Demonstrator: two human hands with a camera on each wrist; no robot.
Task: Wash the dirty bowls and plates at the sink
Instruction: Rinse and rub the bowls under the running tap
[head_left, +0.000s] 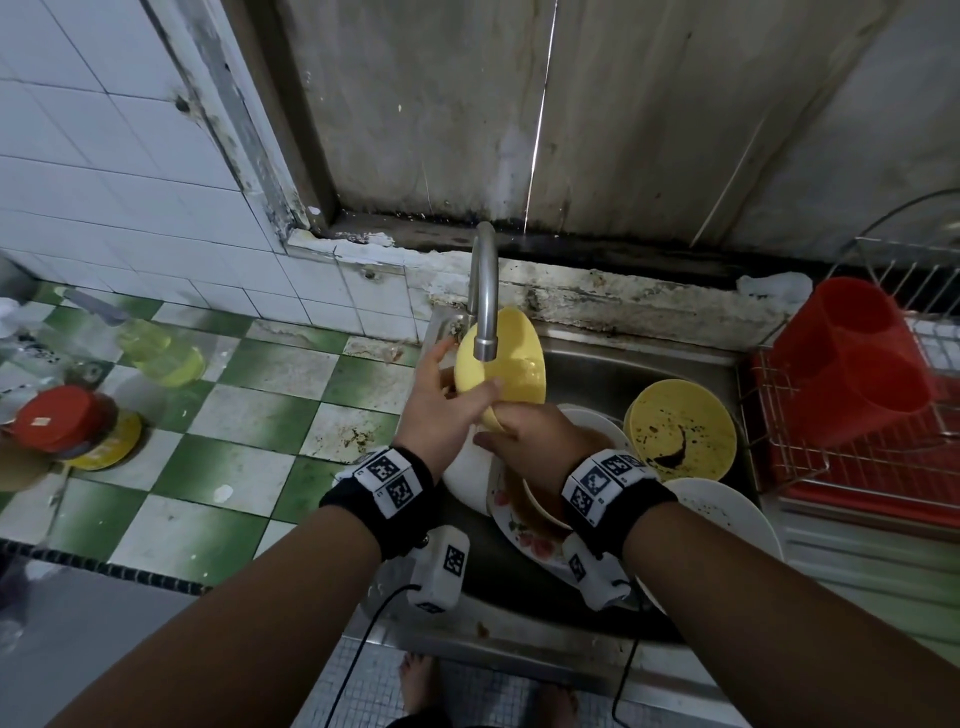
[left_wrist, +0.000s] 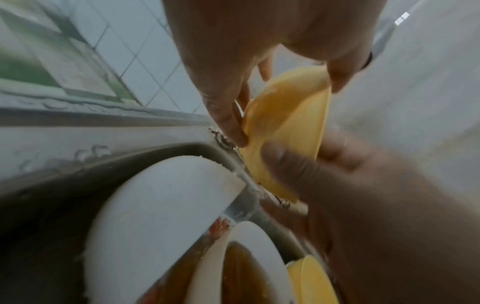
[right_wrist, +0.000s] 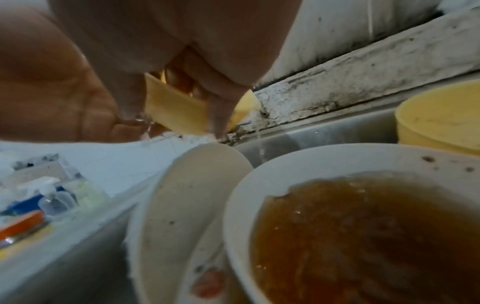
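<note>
A yellow bowl (head_left: 511, 358) is held on edge right under the faucet spout (head_left: 484, 343), over the sink (head_left: 623, 374). My left hand (head_left: 452, 382) grips its left rim, thumb across the inside and fingers behind (left_wrist: 228, 123). My right hand (head_left: 519, 423) grips the bowl's lower rim (right_wrist: 176, 111), and water drips off it. Below the hands lie a tilted white bowl (head_left: 467, 478), a white bowl of brown liquid (right_wrist: 363, 236) and a floral plate (head_left: 524, 530). A second, soiled yellow bowl (head_left: 680, 431) sits at the right of the sink.
A white plate (head_left: 727, 514) leans at the sink's front right. A wire dish rack (head_left: 841, 467) with a red cutlery holder (head_left: 852, 358) stands to the right. On the green-and-white tiled counter (head_left: 249, 415) on the left are a detergent bottle (head_left: 156, 348) and a red-lidded jar (head_left: 57, 421).
</note>
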